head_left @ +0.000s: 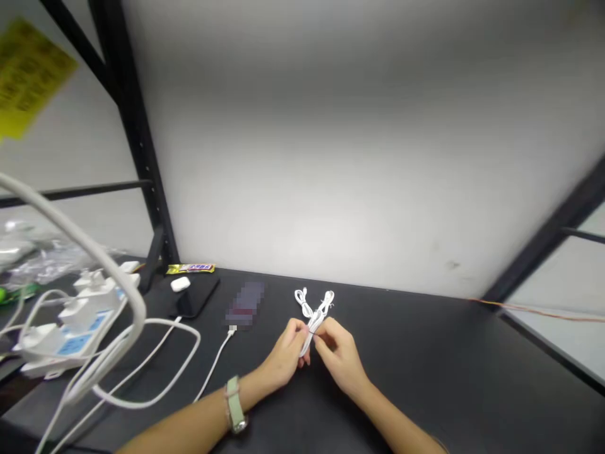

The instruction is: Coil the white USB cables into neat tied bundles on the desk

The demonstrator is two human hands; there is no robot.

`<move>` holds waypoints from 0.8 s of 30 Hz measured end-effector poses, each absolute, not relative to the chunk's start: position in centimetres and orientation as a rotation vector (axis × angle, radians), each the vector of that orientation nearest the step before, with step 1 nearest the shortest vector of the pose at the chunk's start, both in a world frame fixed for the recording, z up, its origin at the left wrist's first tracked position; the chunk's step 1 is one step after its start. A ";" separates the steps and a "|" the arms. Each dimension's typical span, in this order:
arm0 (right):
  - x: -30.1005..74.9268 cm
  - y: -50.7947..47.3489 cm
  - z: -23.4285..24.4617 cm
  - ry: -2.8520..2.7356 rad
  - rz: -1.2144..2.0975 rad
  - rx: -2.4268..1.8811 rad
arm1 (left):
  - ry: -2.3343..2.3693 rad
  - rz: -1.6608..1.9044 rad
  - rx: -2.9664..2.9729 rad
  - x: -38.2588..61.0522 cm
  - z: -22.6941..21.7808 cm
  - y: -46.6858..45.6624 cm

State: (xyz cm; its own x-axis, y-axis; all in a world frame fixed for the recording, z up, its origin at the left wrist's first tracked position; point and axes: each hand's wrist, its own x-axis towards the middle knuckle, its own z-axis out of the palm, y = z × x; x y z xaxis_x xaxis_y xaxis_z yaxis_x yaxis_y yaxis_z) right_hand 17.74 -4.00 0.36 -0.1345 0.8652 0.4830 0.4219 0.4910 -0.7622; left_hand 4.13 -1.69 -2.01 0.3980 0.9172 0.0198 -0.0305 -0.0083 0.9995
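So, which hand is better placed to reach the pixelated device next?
Probably the left hand: it is nearer the pixelated device, while the right hand is across the bundled white cable. Both hands are at that bundle, so the left would likely need to let go first.

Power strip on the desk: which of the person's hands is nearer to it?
Left. The left hand is to the right of the power strip, apart from it, holding a bundled white cable. The right hand is farther right, also at the cable.
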 end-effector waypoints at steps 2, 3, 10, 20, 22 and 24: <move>17.6 -4.2 0.5 -1.814 0.430 -1.106 | 0.881 0.931 1.400 4.1 -1.8 -2.0; 17.6 -4.3 0.5 -1.846 0.362 -1.111 | 0.884 0.934 1.417 4.1 -1.7 -2.1; 17.8 -4.5 0.0 -2.079 -0.211 -1.094 | 0.871 0.901 1.503 3.9 -1.3 -2.5; 17.6 -4.0 0.2 -1.649 0.522 -1.149 | 0.793 0.956 1.376 4.2 -0.9 -2.2; 17.3 -3.8 0.1 -1.525 0.681 -1.124 | 0.779 0.971 1.339 4.3 -0.9 -2.4; 17.1 -3.7 -0.1 -1.436 0.778 -1.094 | 0.759 0.987 1.306 4.4 -0.8 -2.5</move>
State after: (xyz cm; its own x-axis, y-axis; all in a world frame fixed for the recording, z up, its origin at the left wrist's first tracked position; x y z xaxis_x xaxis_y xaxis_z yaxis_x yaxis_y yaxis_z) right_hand 17.08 -3.73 -0.12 0.0440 0.9283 0.3693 0.1981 0.3542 -0.9140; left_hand 4.40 -2.55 -0.85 0.4134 0.9072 0.0779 -0.1570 -0.0133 0.9875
